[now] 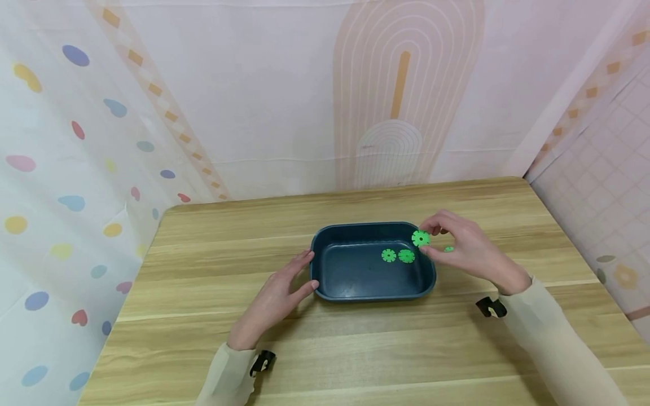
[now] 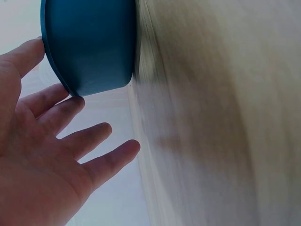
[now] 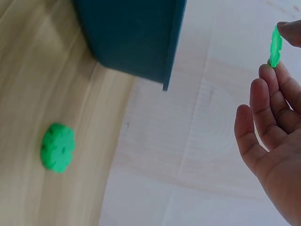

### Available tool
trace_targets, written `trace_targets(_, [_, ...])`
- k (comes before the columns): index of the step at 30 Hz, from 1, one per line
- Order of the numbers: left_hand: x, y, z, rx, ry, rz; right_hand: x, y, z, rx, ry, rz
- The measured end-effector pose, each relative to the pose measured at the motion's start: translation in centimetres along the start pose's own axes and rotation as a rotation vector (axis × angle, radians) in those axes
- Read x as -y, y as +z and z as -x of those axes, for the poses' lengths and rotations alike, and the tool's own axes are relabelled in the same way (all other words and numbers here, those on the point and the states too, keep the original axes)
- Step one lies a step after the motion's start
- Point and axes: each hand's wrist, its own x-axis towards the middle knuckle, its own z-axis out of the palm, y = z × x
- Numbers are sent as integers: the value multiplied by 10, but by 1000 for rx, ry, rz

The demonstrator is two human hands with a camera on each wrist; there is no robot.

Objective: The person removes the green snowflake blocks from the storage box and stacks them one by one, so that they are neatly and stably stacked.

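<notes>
My right hand (image 1: 469,251) pinches a green notched disc (image 1: 416,234) between thumb and fingertips, over the right end of a dark blue tub (image 1: 355,297). In the right wrist view the pinched disc (image 3: 275,47) shows nearly edge-on, with the other fingers of the hand (image 3: 277,136) spread below it. Two more green discs, a left one (image 1: 385,255) and a right one (image 1: 403,256), lie on the tub's floor. At the tub's left end, my left hand (image 1: 276,293) touches the rim with thumb and fingertips, its fingers loosely extended in the left wrist view.
Another green disc (image 1: 449,248) lies on the wooden table (image 1: 355,349) right of the tub, partly behind the right hand. Black wrist mounts, left (image 1: 262,362) and right (image 1: 490,307), sit at the cuffs. A patterned curtain (image 1: 264,101) hangs behind the table.
</notes>
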Motion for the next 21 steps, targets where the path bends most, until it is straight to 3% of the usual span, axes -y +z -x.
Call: trace_targets(21, [-2, 1, -1, 0, -10, -10, -27, -8, 23, -74, 31, 21])
